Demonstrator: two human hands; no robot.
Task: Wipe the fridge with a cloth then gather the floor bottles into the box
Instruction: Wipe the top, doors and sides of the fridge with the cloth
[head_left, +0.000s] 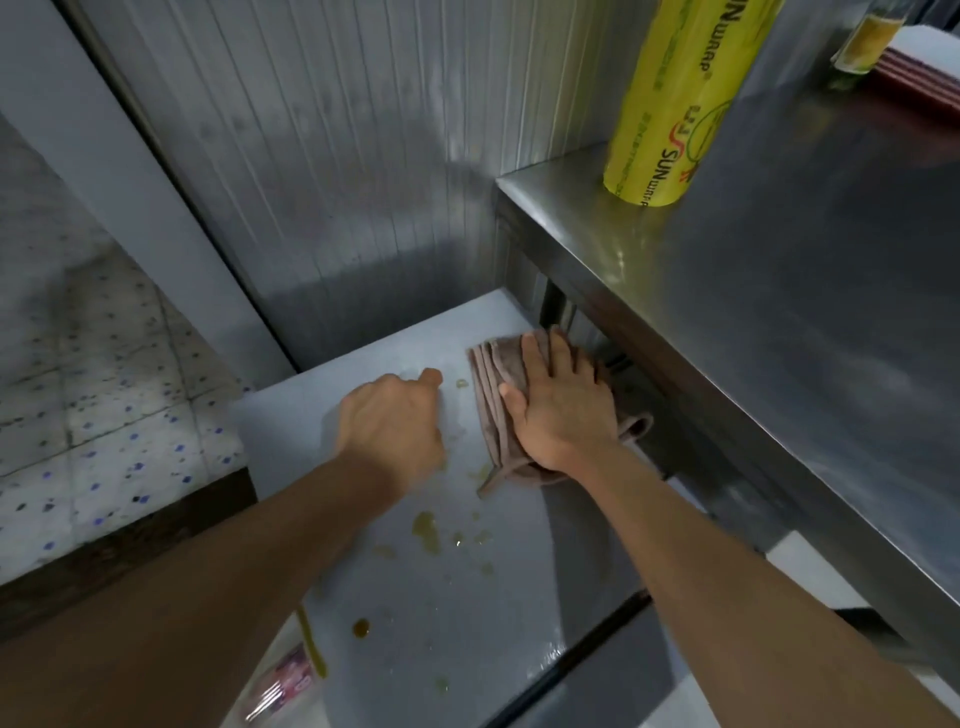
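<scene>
A folded brown cloth lies on the white fridge top, near its far right side. My right hand presses flat on the cloth with straight fingers. My left hand rests on the fridge top just left of the cloth, its fingers curled under and holding nothing. Yellowish spills and a darker brown drop dot the surface nearer to me. No floor bottles or box show in view.
A steel table overhangs the fridge on the right, carrying a yellow cling-wrap roll. A corrugated metal wall stands behind. Speckled tiled floor lies to the left. A plastic packet sits at the fridge's near edge.
</scene>
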